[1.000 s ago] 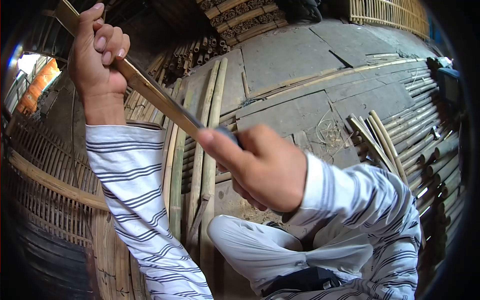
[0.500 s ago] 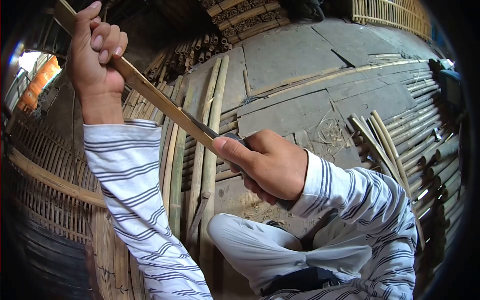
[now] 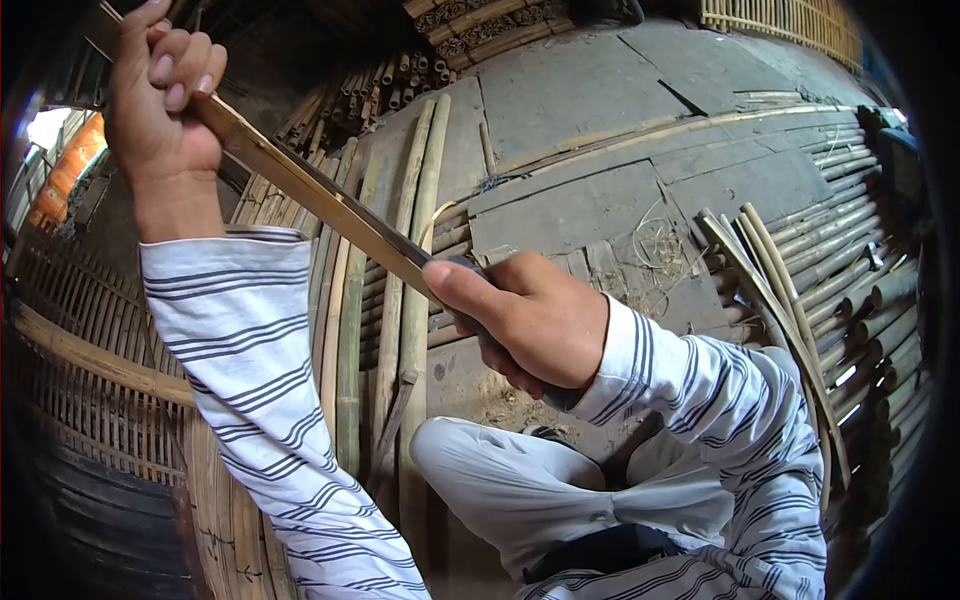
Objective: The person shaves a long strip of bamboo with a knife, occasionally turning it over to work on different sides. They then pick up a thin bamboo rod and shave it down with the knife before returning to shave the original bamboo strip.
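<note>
My left hand (image 3: pixel 165 115), raised at the upper left, has its fingers wrapped round a long flat bamboo strip (image 3: pixel 300 190). The strip slants down to the right. At its lower end my right hand (image 3: pixel 535 320) grips a knife (image 3: pixel 388 234) by its dark handle, the thumb pressed towards the strip. The dark blade lies along the strip's upper edge. A thin pale curl (image 3: pixel 432 222) shows beside the blade. The strip's lowest end is hidden behind my right hand.
Bamboo poles (image 3: pixel 425 190) lie on the floor just beyond the strip. More poles (image 3: pixel 850 250) line the right side. Slatted bamboo panels (image 3: pixel 90 380) stand at the left, and bundled bamboo (image 3: pixel 490 35) is stacked at the back. Grey boards (image 3: pixel 560 220) cover the floor.
My left hand and the strip have shifted left and slightly up. More of the dark blade shows along the strip, and a pale curl has appeared beside it. Both hands keep their hold.
</note>
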Tool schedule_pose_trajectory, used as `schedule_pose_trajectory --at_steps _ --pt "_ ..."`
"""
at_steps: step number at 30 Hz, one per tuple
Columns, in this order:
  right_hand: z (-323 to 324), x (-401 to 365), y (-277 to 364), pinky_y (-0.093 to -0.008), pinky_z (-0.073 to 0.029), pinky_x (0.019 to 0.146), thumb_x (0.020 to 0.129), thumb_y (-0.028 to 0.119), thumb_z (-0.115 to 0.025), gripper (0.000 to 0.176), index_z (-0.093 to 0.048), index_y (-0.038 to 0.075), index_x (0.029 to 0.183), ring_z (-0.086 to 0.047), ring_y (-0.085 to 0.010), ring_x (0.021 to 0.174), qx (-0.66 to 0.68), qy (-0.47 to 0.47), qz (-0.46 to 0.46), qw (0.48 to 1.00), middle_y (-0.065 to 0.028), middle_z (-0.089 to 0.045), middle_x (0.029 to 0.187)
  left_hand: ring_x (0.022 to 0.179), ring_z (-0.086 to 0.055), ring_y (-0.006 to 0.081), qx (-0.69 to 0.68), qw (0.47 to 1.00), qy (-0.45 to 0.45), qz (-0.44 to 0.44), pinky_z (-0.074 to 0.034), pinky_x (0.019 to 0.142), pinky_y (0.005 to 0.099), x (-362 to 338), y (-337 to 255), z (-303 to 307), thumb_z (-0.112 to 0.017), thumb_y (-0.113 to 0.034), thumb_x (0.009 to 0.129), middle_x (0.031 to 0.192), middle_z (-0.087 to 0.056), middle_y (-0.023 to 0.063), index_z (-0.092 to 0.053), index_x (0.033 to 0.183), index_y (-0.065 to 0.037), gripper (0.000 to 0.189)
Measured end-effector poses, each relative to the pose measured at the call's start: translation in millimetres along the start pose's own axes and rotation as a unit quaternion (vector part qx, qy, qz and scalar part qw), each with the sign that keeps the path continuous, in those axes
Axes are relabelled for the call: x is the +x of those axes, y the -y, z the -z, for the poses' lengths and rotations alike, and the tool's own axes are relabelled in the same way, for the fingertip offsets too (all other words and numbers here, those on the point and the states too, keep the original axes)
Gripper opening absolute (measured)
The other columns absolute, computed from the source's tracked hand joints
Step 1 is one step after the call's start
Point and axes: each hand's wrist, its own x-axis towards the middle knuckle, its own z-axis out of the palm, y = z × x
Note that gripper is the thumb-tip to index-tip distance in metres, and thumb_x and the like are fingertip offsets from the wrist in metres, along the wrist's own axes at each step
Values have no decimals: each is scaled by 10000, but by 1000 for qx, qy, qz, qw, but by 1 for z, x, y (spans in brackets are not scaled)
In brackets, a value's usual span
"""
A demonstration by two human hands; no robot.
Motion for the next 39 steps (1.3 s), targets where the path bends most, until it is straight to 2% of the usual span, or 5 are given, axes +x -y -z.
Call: schedule_pose_trajectory --at_steps 10,23,32,36,39 --pt "-4 31 -124 -309 -384 354 975 516 -498 594 -552 -8 700 -484 -139 349 4 -29 -139 990 -37 -488 469 387 -299 46 -17 999 -15 -33 -300 427 193 -12 5 -16 -646 -79 898 492 -325 -56 -456 732 -92 253" --pt "1 8 -34 -346 -467 491 983 535 -438 681 -572 -32 629 -569 -179 437 94 19 27 995 -83 -516 458 524 -294 93 -136 964 199 113 -317 594 220 42 5 48 -424 48 840 517 -281 -7 -333 621 -112 286" --pt "-12 9 -88 -340 -447 478 990 508 -447 635 -587 -28 680 -541 -176 422 112 -28 -47 992 -65 -498 469 502 -287 96 15 1000 -2 12 -293 547 218 6 8 -2 -350 29 888 526 -287 -2 -341 622 -100 296" --pt "-5 2 -65 -317 -453 477 976 536 -459 643 -603 -36 720 -552 -158 429 96 -5 -3 995 -56 -519 486 498 -283 90 -41 996 78 14 -300 554 212 11 9 6 -353 9 922 541 -309 -7 -344 618 -106 326" --pt "-5 2 -61 -330 -456 490 970 554 -455 659 -604 -37 720 -541 -168 427 72 -15 37 997 -56 -515 484 496 -286 90 88 979 -183 -11 -300 556 212 -1 13 -34 -374 -12 941 536 -308 -10 -358 626 -98 328"
